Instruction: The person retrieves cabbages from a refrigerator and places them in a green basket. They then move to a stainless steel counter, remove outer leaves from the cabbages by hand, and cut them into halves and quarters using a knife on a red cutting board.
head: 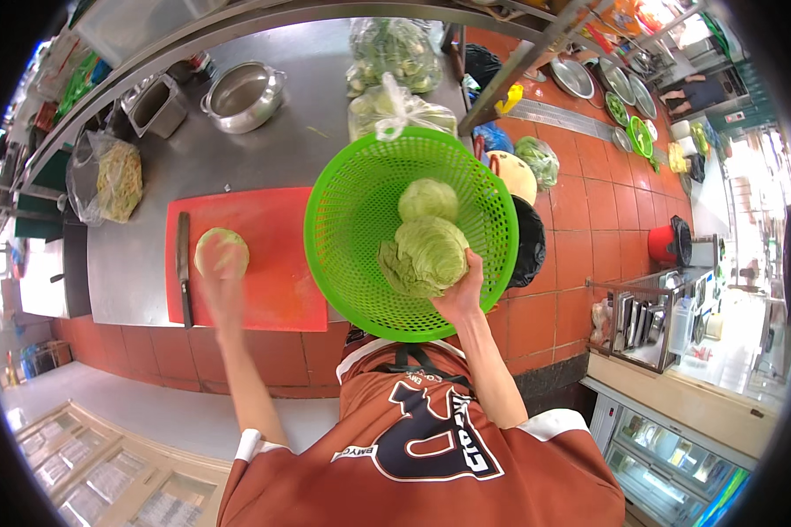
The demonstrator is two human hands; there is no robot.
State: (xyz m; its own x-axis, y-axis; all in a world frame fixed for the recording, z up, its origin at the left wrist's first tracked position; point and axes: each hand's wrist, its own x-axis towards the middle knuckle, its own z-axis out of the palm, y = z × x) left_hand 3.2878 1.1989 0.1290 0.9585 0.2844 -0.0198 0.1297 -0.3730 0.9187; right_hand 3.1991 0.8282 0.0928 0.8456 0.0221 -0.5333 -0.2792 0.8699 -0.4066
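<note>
My right hand (459, 291) grips a pale green cabbage (435, 253) with a loose outer leaf, inside the bright green plastic colander basket (343, 290). Another round cabbage (428, 197) lies beside it in the basket. On the red cutting board (277, 263), a third cabbage (227, 238) sits with my left hand (223, 280) over it. That hand is blurred by motion, so its grasp is unclear. A large kitchen knife (183, 263) lies along the board's left side, its blade pointing away from me.
Bagged vegetables (395, 59) sit behind the basket on the steel worktable (296, 132). A metal pot (244, 99), a rectangular steel container (157, 109) and a bag of shredded vegetables (118, 181) stand at the left. Metal basins (572, 78) rest on the tiled floor (573, 263) at right.
</note>
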